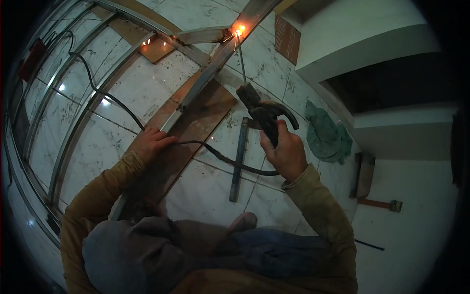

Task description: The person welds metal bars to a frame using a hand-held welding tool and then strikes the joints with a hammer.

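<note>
My right hand (288, 151) grips a black welding electrode holder (262, 110). A thin electrode (243, 63) runs up from its jaw to a bright orange glow with sparks at a joint of the metal frame (198, 84). My left hand (152, 143) is closed over the near stretch of the same frame bar, with the black welding cable (223, 158) passing under its fingers. From there the cable loops right toward the holder and also runs up to the left. How firmly the left fingers hold the cable is partly hidden.
A hammer-like metal tool (238, 166) lies on the tiled floor between my hands. Green cloth (328, 132) is crumpled at the right. An orange-handled tool (379, 203) lies near a wall block (363, 174). Brown boards (210, 112) lie under the frame; a red object (32, 59) is far left.
</note>
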`<state>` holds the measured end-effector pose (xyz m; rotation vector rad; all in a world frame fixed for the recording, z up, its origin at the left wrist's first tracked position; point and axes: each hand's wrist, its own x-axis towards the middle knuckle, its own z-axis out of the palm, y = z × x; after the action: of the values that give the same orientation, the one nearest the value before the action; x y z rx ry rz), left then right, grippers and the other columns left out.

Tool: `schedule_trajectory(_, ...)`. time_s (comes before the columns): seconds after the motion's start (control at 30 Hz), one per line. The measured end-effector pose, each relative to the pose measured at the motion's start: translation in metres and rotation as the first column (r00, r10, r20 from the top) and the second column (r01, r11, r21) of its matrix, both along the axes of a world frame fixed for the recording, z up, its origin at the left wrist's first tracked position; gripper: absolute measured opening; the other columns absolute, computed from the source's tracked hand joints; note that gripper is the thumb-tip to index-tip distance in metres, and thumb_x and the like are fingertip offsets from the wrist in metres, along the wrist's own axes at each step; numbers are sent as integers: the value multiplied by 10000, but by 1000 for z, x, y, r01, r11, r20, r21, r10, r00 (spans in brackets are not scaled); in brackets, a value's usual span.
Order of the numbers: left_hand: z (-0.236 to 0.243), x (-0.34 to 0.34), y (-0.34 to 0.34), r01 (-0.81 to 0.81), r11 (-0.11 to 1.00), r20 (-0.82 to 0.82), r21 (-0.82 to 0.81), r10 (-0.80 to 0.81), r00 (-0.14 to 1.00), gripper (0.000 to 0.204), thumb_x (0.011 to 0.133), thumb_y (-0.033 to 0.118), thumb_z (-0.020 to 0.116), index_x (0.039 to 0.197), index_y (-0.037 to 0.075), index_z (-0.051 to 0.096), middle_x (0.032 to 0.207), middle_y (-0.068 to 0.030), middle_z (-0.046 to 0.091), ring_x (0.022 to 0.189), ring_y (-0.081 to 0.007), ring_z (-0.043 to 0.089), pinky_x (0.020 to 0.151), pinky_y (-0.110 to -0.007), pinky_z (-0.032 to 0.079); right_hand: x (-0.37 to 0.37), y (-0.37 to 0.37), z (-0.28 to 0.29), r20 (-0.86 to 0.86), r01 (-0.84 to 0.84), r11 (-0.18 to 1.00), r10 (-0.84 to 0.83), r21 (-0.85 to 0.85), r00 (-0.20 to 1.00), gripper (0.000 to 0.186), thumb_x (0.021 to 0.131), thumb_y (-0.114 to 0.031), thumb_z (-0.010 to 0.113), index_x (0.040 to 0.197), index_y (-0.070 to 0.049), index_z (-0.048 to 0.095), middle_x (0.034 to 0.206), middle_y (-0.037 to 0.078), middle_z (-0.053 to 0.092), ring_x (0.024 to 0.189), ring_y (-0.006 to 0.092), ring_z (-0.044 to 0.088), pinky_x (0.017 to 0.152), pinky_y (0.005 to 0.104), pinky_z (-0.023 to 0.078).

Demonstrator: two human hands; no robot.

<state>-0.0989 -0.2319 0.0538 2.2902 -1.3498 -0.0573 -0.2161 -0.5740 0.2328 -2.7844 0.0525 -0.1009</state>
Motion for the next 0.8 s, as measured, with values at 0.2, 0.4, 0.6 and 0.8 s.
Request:
schedule_trajectory(0.2,2,0,0,17,999,16,29,-18,1000,428,805,84,639,1229,144,658,908,-53,572,921,-258,559,876,-372,460,2,0,-2,59,-10,1000,11,-19,998,343,922,-188,684,1107,50,520,677,211,659,622,378,691,539,429,531)
schedule_trajectory(0.4,11,-4,-3,-8,1000,-30,-9,8,1000,394,775,84,720,1165,121,670,869,-74,568,855,-263,555,802,-374,454,3,-2,-5,3,41,999,-41,-20,999,446,923,-289,676,1193,29,517,724,209,672,661,397,690,576,452,552)
schedule_trajectory(0.6,-12,-4,-10,-24,959,80,-281,49,996,270,801,128,756,1066,123,703,804,-78,605,751,-286,582,732,-418,465,1,-1,-3,15,74,989,-73,-126,997,438,925,-317,673,1165,26,544,679,207,658,650,398,688,566,452,555)
schedule_trajectory(0.8,-33,-5,-1,-23,969,148,-247,62,987,339,738,126,774,1070,114,708,830,-93,616,782,-304,596,768,-448,471,2,0,-4,2,74,996,-74,-59,997,408,925,-314,671,1129,16,545,676,206,659,650,400,691,564,459,562)
